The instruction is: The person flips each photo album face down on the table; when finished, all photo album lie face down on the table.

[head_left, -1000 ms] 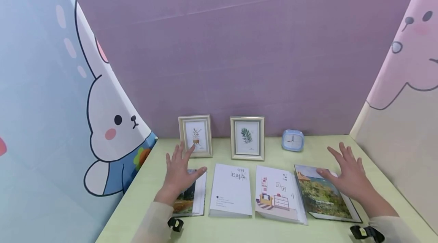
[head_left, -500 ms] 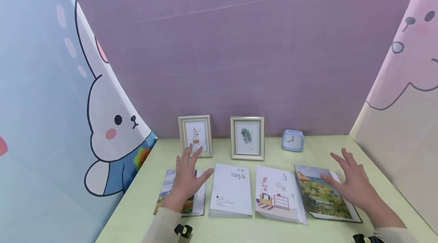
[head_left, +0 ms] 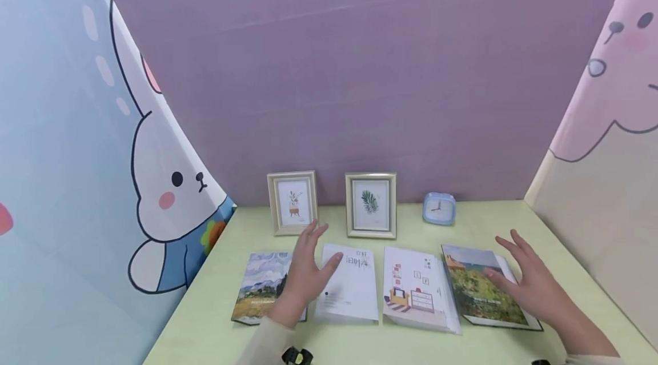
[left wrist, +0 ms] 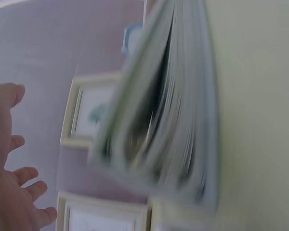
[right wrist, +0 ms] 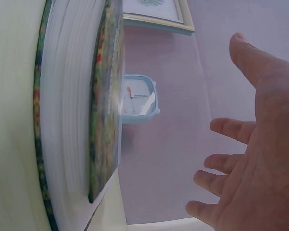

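- Left hand (head_left: 305, 273): fingers spread, holding nothing, near the white album (head_left: 354, 293)
- Right hand (head_left: 534, 291): likewise spread, near the right album (head_left: 480, 296)
- Both albums lie on the table (head_left: 205, 308)
- Seemingly a hover; gripping would call for lowering, curling fingers

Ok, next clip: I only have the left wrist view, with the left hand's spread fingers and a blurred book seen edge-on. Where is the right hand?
Observer: The right hand is above the rightmost album; the right wrist view shows its fingers apart from that album.
Operator: Got it. And what lies furthest left?
Observer: The leftmost album, face up; its cover shows mountains under a swirling sky.
Operator: What is the pale blue shape near the top of my view?
Observer: A small clock; in the head view it stands to the right of the framed leaf print, dial facing the camera.
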Demonstrator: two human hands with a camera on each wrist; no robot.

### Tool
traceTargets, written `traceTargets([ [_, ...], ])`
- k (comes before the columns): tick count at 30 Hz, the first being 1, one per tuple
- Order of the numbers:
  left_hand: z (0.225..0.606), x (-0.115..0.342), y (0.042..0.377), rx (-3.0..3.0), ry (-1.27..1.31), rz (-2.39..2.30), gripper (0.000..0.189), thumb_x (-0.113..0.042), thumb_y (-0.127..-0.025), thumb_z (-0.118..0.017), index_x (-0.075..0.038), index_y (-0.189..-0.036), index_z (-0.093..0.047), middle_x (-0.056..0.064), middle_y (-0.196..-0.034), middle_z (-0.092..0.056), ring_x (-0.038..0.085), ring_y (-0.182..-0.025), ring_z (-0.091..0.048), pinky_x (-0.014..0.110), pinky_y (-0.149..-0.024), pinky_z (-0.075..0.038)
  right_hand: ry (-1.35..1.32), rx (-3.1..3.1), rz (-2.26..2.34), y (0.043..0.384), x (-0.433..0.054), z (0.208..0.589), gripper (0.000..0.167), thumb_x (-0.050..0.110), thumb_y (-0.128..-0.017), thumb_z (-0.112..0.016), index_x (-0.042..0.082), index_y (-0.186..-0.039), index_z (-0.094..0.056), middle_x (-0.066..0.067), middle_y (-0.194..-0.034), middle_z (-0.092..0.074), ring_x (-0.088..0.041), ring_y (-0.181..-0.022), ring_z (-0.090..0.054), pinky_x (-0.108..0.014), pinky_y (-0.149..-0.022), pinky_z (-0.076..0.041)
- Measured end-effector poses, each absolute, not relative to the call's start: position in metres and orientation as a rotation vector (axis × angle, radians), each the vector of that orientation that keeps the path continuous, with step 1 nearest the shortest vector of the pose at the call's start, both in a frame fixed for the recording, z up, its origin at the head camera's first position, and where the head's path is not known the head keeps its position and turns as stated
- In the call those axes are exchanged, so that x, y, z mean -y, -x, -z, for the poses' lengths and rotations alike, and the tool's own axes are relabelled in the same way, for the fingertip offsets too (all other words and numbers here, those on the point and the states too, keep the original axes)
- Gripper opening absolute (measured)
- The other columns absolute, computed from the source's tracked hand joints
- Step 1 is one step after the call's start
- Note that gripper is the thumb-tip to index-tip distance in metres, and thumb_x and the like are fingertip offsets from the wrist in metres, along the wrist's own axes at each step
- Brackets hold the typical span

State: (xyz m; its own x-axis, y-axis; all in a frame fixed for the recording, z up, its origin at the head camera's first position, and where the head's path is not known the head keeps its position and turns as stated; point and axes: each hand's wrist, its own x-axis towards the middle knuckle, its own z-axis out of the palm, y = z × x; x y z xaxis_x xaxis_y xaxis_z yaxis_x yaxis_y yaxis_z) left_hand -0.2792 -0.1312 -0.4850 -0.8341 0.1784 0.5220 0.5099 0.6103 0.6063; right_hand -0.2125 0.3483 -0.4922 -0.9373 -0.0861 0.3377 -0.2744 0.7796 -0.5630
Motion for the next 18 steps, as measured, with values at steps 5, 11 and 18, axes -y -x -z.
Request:
traceTargets([
  [5, 0.492, 0.100, 0.269, 2.441, 0.598, 1.278, 0.071, -0.042, -0.097, -0.074, -0.021, -0.158, -0.044, 0.004, -0.169, -0.030, 0.036, -0.152, -0.033, 0.067, -0.118, -0.033, -0.279, 2.699, -0.946, 0.204, -0.345, 0.493, 0.086, 0.037, -0.098, -0.076, 0.004, -0.163, -0.031, -0.030, -0.171, -0.003, -0.070, -0.142, -0.019, -0.090, -0.089, -0.030],
  [11, 0.494, 0.067, 0.260, 2.418, 0.717, 1.393, 0.070, -0.042, -0.097, -0.073, -0.019, -0.157, -0.044, 0.005, -0.166, -0.034, 0.035, -0.149, -0.038, 0.066, -0.118, -0.034, -0.294, 2.673, -0.982, 0.199, -0.346, 0.496, 0.083, 0.033, -0.097, -0.078, 0.002, -0.160, -0.035, -0.035, -0.168, -0.011, -0.071, -0.137, -0.026, -0.089, -0.089, -0.032],
  [18, 0.491, 0.036, 0.250, 2.410, 0.796, 1.487, 0.070, -0.041, -0.096, -0.074, -0.022, -0.156, -0.044, 0.005, -0.164, -0.036, 0.034, -0.148, -0.039, 0.065, -0.118, -0.034, -0.313, 2.679, -1.010, 0.197, -0.351, 0.496, 0.078, 0.031, -0.098, -0.077, 0.005, -0.160, -0.038, -0.036, -0.164, -0.021, -0.064, -0.134, -0.037, -0.036, -0.109, -0.050],
])
